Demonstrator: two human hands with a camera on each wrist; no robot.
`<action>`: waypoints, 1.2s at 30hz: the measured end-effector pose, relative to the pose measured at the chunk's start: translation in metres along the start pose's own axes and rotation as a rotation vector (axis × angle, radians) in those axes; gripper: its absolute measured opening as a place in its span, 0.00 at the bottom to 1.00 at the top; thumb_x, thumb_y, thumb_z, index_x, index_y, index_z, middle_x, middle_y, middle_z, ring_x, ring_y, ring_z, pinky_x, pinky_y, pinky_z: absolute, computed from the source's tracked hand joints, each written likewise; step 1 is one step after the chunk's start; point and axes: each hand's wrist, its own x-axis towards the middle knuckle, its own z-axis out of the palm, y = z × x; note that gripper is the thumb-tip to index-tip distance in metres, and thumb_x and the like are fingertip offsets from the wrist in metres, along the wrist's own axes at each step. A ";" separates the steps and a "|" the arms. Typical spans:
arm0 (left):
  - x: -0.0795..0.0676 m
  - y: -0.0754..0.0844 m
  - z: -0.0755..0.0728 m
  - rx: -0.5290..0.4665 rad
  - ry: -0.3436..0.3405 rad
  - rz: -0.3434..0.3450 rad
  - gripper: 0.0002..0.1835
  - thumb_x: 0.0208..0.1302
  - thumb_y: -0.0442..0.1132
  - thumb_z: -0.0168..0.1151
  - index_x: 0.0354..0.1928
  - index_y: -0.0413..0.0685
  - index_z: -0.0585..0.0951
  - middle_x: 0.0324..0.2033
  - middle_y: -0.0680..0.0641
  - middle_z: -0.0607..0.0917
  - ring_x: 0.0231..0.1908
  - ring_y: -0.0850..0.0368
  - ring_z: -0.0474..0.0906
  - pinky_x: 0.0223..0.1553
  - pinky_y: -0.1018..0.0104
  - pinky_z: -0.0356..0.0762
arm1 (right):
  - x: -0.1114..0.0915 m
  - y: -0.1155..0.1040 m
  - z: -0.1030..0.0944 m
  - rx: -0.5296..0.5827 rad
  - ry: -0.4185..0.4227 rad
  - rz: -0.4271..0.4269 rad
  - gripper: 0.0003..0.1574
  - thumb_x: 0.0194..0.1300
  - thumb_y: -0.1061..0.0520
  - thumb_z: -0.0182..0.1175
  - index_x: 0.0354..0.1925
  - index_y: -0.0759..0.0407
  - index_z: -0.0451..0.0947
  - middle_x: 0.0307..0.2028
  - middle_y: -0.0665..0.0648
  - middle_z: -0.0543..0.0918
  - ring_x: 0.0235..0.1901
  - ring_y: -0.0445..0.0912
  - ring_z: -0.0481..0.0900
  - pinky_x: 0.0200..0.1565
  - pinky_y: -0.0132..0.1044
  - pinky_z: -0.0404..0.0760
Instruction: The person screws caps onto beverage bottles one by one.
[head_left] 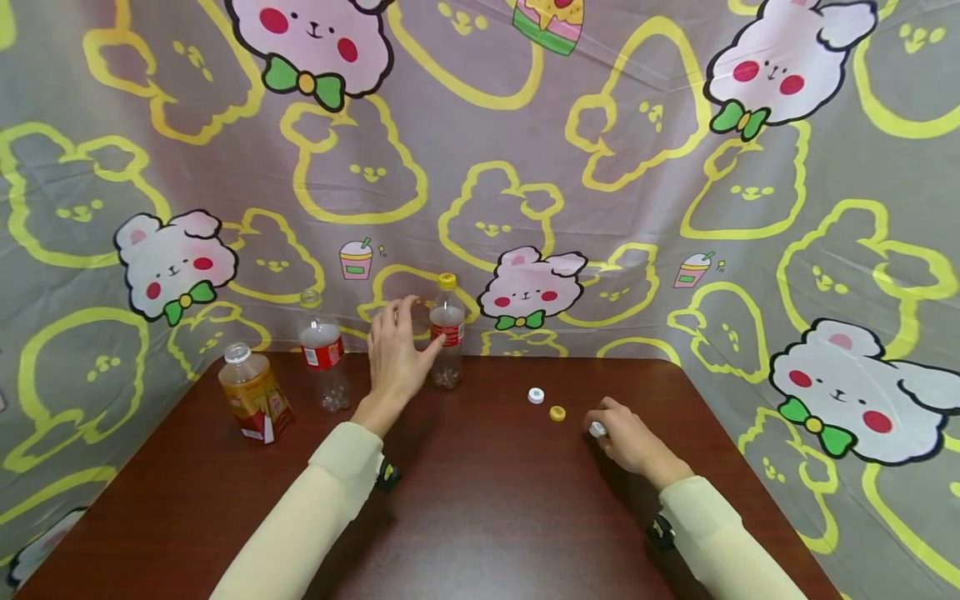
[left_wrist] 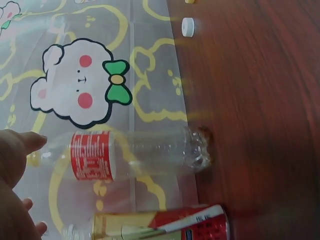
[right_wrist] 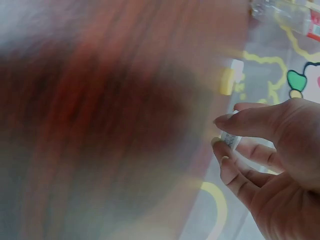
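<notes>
My left hand [head_left: 400, 350], fingers spread and gently bent, is beside a clear plastic bottle [head_left: 447, 354] with a red label and yellow cap. Its thumb overlaps that upright bottle in the head view; whether they touch, I cannot tell. Over the table's right side, my right hand [head_left: 628, 437] pinches a white bottle cap [right_wrist: 231, 139] between thumb and fingertips. A second white cap [head_left: 536, 396] and a yellow cap [head_left: 557, 413] lie on the table to the left of this hand.
Left of my left hand stand another clear red-labelled bottle [head_left: 322, 354] and an amber-labelled bottle [head_left: 257, 396] with an uncapped white neck. The brown table [head_left: 495, 500] meets a patterned cloth [head_left: 637, 208] at its back and sides.
</notes>
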 end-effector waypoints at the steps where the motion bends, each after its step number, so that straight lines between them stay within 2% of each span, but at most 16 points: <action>1: -0.001 -0.002 -0.002 -0.006 0.004 -0.012 0.41 0.51 0.47 0.80 0.66 0.50 0.70 0.59 0.40 0.72 0.60 0.39 0.66 0.59 0.40 0.63 | 0.000 -0.001 -0.001 0.003 0.009 -0.002 0.18 0.51 0.76 0.65 0.38 0.59 0.84 0.38 0.57 0.78 0.36 0.52 0.79 0.37 0.49 0.81; 8: -0.009 -0.020 -0.009 -0.049 0.021 -0.097 0.51 0.47 0.45 0.83 0.71 0.48 0.63 0.62 0.39 0.67 0.63 0.38 0.63 0.62 0.39 0.62 | 0.004 -0.006 -0.013 0.037 0.132 -0.048 0.20 0.51 0.75 0.68 0.40 0.57 0.84 0.38 0.56 0.80 0.37 0.51 0.81 0.40 0.50 0.81; 11: -0.014 -0.027 -0.008 -0.081 0.011 -0.140 0.54 0.47 0.46 0.82 0.73 0.47 0.60 0.63 0.38 0.65 0.65 0.37 0.61 0.64 0.40 0.61 | 0.005 -0.008 -0.016 0.054 0.153 -0.068 0.20 0.51 0.74 0.69 0.40 0.56 0.84 0.37 0.54 0.80 0.36 0.50 0.81 0.39 0.48 0.81; 16: -0.022 -0.041 -0.002 -0.118 -0.044 -0.243 0.59 0.49 0.48 0.81 0.77 0.49 0.52 0.67 0.37 0.60 0.68 0.37 0.57 0.68 0.42 0.58 | 0.005 -0.011 -0.015 0.100 0.157 -0.078 0.17 0.52 0.71 0.72 0.39 0.57 0.83 0.34 0.53 0.80 0.31 0.45 0.79 0.34 0.39 0.79; 19: -0.025 -0.048 0.003 -0.137 -0.071 -0.295 0.61 0.50 0.47 0.80 0.78 0.44 0.48 0.68 0.35 0.57 0.70 0.36 0.55 0.70 0.44 0.55 | 0.005 -0.014 -0.013 0.154 0.165 -0.068 0.16 0.53 0.69 0.73 0.39 0.57 0.83 0.33 0.52 0.80 0.29 0.42 0.78 0.33 0.35 0.79; 26: -0.024 -0.060 0.015 -0.195 -0.147 -0.418 0.63 0.54 0.50 0.77 0.78 0.39 0.43 0.70 0.28 0.54 0.69 0.30 0.56 0.70 0.42 0.54 | 0.003 -0.016 -0.011 0.246 0.158 -0.023 0.13 0.55 0.63 0.75 0.38 0.55 0.83 0.31 0.48 0.81 0.29 0.37 0.80 0.32 0.33 0.82; 31: -0.021 -0.066 0.026 -0.245 -0.123 -0.507 0.59 0.55 0.49 0.77 0.77 0.41 0.46 0.68 0.28 0.57 0.68 0.30 0.59 0.68 0.43 0.58 | 0.003 -0.020 -0.014 0.271 0.116 -0.007 0.12 0.56 0.61 0.75 0.38 0.57 0.83 0.32 0.48 0.82 0.30 0.38 0.80 0.33 0.34 0.82; 36: -0.019 -0.072 0.033 -0.276 -0.103 -0.565 0.54 0.56 0.48 0.76 0.75 0.45 0.50 0.67 0.30 0.60 0.68 0.32 0.61 0.67 0.42 0.59 | 0.001 -0.024 -0.013 0.293 0.084 -0.020 0.14 0.54 0.64 0.76 0.37 0.58 0.81 0.32 0.49 0.81 0.31 0.38 0.81 0.34 0.35 0.83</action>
